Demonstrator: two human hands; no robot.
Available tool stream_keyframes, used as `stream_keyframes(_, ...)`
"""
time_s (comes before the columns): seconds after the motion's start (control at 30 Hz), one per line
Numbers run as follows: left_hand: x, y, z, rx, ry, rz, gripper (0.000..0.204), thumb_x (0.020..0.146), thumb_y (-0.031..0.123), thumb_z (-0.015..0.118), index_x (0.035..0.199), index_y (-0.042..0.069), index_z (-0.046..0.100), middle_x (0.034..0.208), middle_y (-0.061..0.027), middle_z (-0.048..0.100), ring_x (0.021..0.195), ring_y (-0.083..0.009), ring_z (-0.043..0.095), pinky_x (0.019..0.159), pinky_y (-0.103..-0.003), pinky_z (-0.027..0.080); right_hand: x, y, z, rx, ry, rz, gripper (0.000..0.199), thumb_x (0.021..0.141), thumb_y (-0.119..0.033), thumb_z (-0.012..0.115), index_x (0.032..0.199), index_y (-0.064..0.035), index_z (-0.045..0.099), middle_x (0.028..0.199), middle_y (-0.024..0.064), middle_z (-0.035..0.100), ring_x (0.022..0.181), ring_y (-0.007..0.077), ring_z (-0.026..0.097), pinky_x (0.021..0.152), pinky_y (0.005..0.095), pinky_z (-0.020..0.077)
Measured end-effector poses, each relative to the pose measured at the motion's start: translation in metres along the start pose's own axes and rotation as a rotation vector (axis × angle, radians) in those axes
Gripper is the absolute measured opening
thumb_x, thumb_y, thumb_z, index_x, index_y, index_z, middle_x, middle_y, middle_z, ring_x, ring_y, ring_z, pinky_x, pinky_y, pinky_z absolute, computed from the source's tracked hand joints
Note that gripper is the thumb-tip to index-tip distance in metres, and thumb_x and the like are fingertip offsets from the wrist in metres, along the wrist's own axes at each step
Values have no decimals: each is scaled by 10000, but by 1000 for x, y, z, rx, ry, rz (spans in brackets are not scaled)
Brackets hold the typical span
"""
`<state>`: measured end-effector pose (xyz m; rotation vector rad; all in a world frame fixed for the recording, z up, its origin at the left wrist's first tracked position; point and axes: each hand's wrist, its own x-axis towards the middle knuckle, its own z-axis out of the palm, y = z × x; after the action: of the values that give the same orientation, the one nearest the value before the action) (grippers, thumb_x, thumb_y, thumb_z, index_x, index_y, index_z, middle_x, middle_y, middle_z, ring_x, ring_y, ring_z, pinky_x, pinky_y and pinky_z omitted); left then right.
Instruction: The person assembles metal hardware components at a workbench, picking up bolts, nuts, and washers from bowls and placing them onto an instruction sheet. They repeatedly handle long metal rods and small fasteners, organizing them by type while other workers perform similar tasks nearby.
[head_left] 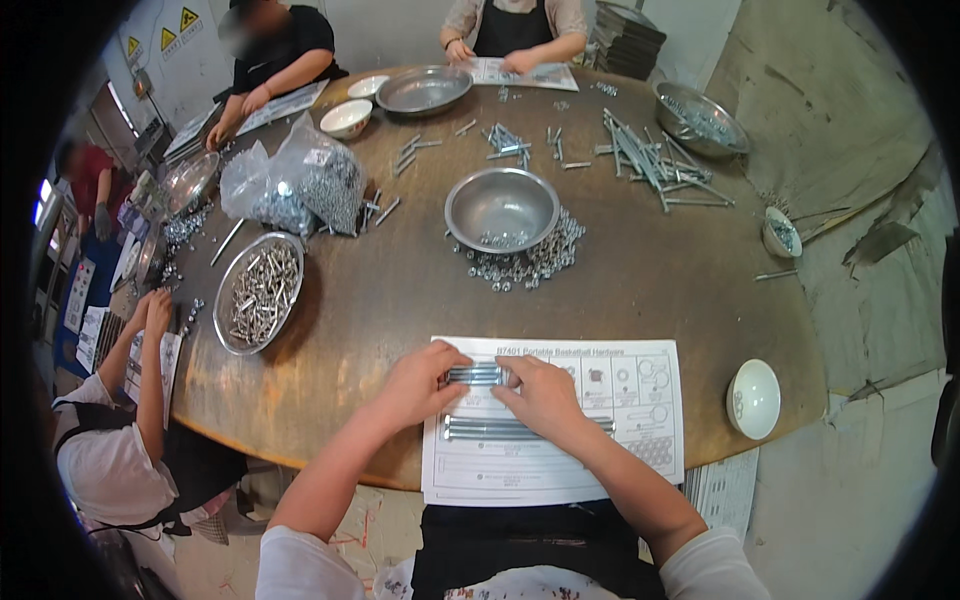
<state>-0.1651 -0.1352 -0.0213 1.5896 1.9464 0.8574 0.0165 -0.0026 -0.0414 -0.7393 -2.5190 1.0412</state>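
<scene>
My left hand (420,384) and my right hand (545,396) close on the two ends of a small row of short silver bolts (476,374). The bolts lie side by side near the top of a printed hardware sheet (640,490). Just below them, several long bolts (500,430) rest across the sheet, their right part partly under my right wrist. Small part drawings show on the sheet beside my right hand. My fingertips hide the bolts' ends.
A metal bowl (503,215) stands mid-table amid loose nuts (530,262). To the left are a bowl of bolts (262,295) and plastic bags of hardware (300,180). A white bowl (753,400) stands at right; long bolts (650,160) lie beyond. Several people work around the table.
</scene>
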Motion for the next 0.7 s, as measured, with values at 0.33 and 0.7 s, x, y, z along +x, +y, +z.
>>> stream_keyframes(0.33, 92, -15, 11, 144, 323, 115, 222, 825, 83, 671, 1043, 41, 683, 941, -121, 638, 722, -283, 632, 672, -366, 504, 93, 58, -43, -219, 258, -144, 166, 826, -125, 665, 977, -94, 726, 869, 120, 662, 794, 320, 657, 699, 439, 514)
stream_keyframes(0.7, 140, -22, 41, 196, 282, -8, 157, 786, 131, 721, 920, 52, 703, 878, -134, 647, 809, -318, 647, 712, -415, 512, 110, 64, -44, -333, 155, -159, 208, 803, -131, 683, 1005, -102, 721, 920, 97, 622, 840, 302, 649, 743, 415, 521)
